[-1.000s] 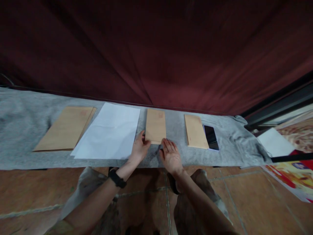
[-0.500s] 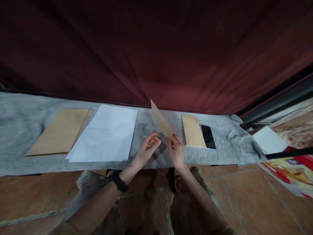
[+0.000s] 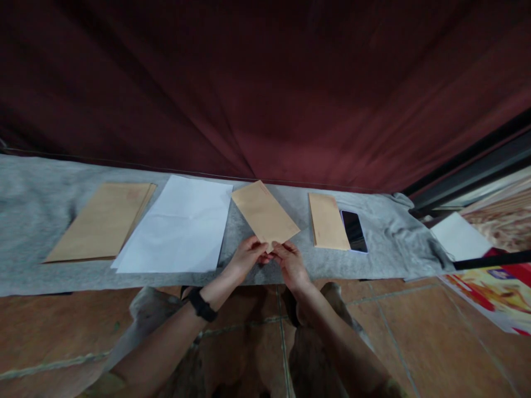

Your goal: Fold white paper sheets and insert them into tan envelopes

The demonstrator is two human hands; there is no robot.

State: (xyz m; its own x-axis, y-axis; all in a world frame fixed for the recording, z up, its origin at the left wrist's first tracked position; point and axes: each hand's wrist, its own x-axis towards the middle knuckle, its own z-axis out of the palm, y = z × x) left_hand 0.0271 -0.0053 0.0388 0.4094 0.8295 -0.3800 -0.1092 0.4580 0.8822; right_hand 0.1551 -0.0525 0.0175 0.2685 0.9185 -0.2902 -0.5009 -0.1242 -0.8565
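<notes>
Over gray cloth, brown envelope, contents hidden, near corner pinched by both hands

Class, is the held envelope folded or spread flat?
Spread flat: the kraft envelope shows a broad rectangular face without a visible fold, its near corner between left hand and right hand.

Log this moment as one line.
left hand: gripping nearest corner of rectangular brown paper envelope | right hand: same corner | rest: rectangular white paper sheets, grey cloth

tan envelope, white paper, maroon curtain
</notes>
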